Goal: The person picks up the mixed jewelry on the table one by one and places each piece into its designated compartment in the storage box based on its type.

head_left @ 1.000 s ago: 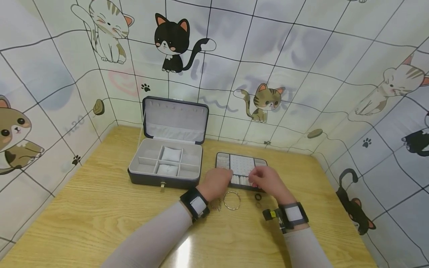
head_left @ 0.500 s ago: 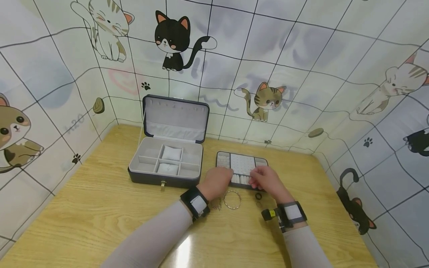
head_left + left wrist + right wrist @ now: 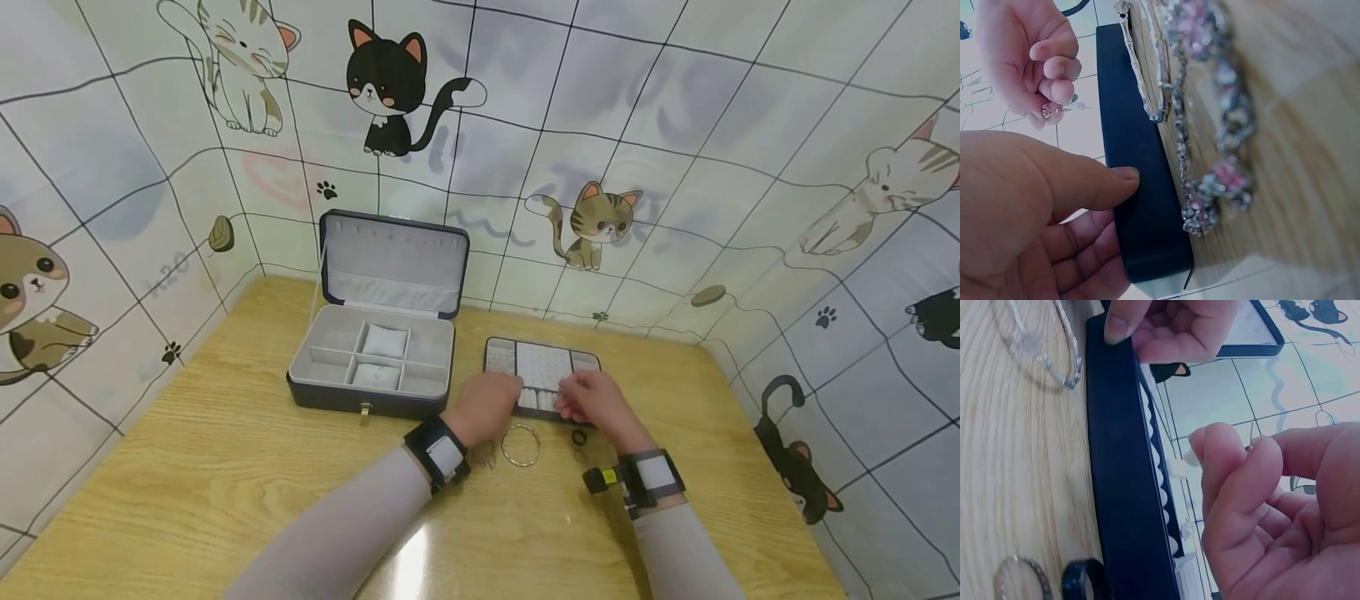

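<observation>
My left hand (image 3: 487, 407) holds the near left corner of a dark jewelry tray (image 3: 543, 367), its thumb (image 3: 1124, 175) on the front wall and fingers behind. Over the tray's right part, my right hand (image 3: 600, 400) pinches a small earring (image 3: 1052, 111) between thumb and fingertips. A thin pin shows above those fingertips in the right wrist view. White ring rolls (image 3: 538, 399) and a dotted pale panel fill the tray. On the table before it lie a bangle (image 3: 521, 445), a bracelet with pink stones (image 3: 1229, 178) and a black ring (image 3: 579, 437).
An open jewelry box (image 3: 371, 358) with compartments and two pale cushions stands left of the tray, lid raised against the cat-patterned cloth (image 3: 495, 167). A thin ring (image 3: 1021, 578) lies beside the black one on the wooden table (image 3: 225, 467).
The head view has shifted slightly. Both hands keep nearly the same place over the tray, the right one still pinching the earring.
</observation>
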Demonstrator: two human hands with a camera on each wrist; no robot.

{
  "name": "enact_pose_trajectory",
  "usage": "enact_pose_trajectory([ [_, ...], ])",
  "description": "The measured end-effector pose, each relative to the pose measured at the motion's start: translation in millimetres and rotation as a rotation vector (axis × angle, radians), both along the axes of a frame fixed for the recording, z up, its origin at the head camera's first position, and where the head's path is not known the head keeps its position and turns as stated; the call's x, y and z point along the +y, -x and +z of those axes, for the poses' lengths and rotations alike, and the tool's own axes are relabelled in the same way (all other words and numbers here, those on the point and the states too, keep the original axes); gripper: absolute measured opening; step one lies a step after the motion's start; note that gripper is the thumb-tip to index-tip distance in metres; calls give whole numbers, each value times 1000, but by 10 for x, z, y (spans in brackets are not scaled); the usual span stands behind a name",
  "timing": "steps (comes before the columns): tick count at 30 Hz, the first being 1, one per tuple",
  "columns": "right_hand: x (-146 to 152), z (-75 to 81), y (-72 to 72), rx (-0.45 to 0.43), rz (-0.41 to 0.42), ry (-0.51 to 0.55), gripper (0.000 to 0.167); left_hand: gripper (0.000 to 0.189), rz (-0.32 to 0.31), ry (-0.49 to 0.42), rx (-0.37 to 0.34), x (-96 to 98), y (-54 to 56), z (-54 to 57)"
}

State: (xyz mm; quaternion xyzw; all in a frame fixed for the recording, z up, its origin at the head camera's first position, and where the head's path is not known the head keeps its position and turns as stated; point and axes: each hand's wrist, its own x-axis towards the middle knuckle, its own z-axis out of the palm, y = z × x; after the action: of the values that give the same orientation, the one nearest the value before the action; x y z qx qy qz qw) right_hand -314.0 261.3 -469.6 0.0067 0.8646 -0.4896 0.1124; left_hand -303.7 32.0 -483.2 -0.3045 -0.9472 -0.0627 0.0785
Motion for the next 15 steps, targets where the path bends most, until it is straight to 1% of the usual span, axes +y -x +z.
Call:
enact_pose_trajectory([
  [7,-16,-24,11,-38,-43,114,28,14,-3,-2,5,-3,-7,14],
  [11,-56,-12,4,-47,-93,184,28,14,4,-6,-13,-1,-2,23],
  [15,-87,-10,-4,-53,-146,244,24,16,12,-10,-39,5,6,18],
])
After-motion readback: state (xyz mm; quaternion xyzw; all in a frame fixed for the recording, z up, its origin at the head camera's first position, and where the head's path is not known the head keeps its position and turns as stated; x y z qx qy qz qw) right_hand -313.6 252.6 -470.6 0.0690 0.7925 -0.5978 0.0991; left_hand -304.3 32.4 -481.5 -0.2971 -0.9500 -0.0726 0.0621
